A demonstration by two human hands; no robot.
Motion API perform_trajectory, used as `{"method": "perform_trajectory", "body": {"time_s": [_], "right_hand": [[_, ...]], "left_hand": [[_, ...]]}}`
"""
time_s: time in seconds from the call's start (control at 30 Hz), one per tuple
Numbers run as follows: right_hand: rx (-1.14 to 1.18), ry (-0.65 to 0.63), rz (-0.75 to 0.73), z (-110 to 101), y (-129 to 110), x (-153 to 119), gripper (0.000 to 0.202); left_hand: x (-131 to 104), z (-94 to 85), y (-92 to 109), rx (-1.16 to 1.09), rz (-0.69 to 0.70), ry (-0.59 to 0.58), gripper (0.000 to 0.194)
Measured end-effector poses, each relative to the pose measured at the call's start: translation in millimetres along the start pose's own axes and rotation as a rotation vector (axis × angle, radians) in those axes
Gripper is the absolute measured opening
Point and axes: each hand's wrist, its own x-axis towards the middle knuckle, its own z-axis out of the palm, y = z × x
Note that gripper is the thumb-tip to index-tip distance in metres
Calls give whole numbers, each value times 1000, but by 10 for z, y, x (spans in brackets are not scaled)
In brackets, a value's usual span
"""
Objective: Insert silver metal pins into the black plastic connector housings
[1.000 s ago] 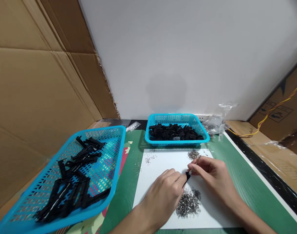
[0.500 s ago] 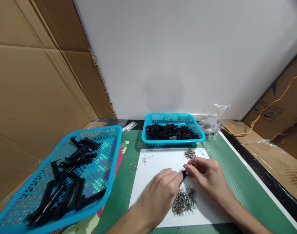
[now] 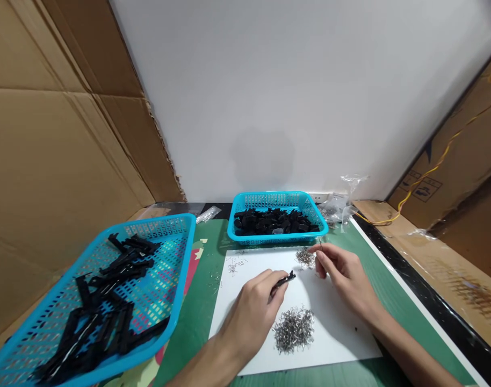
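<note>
My left hand [image 3: 255, 306] is closed around a slim black plastic part [image 3: 283, 282], whose far end sticks out past the fingertips over the white sheet [image 3: 261, 263]. My right hand [image 3: 342, 271] is pinched, and the tip of a thin metal tool [image 3: 320, 245] shows above its fingers; the rest of it is hidden. Beside the right fingertips lies a small heap of tiny metal pieces [image 3: 304, 258]. Nearer to me, between the hands, sits a larger heap of small bent metal springs [image 3: 294, 330]. A few loose thin wire pieces [image 3: 234, 265] are scattered at the sheet's far left.
A blue basket [image 3: 185, 269] with several long black parts [image 3: 120, 269] stands on the left. Behind the sheet, another blue basket [image 3: 278, 238] holds many small black pieces [image 3: 273, 220]. Plastic bags [image 3: 338, 207] lie at the back right. Cardboard [image 3: 68, 134] walls the left side.
My hands have moved apart. The left one has drawn back left with the black part; the right one has come away from it, beside the small far heap. The view has shifted slightly.
</note>
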Motion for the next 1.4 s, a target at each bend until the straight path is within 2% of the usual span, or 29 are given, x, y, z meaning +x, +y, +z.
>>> {"method": "perform_trajectory", "body": {"time_s": [0.07, 0.13, 0.27, 0.47, 0.6, 0.87, 1.07, 1.23, 1.4], "right_hand": [[-79, -96, -23, -104, -26, 26, 32], [-124, -247, -18, -166, -59, 27, 27], [-169, -503, -23, -157, -85, -13, 14], [-195, -634, -52, -85, 1, -23, 10], [-229, -661, -88, -85, 6, -26, 13], [-299, -647, -138, -107, 21, -66, 17], [-162, -615, -52, -167, 6, -59, 14], [-43, -606, 49, -182, -61, -82, 23], [187, -534, 74, -135, -78, -86, 26]], "left_hand": [[16, -20, 41, -112, -68, 13, 26], [27, -34, 73, -187, -100, 23, 29], [39, -29, 81, -292, -147, 39, 36], [82, 39, 42, -522, -230, 73, 29], [97, 58, 54, -571, -219, 72, 19], [100, 50, 40, -510, -169, 76, 16], [103, 28, 68, -466, -138, 56, 13], [89, 31, 116, -509, -153, 33, 15], [62, 46, 137, -486, -130, -23, 18]]}}
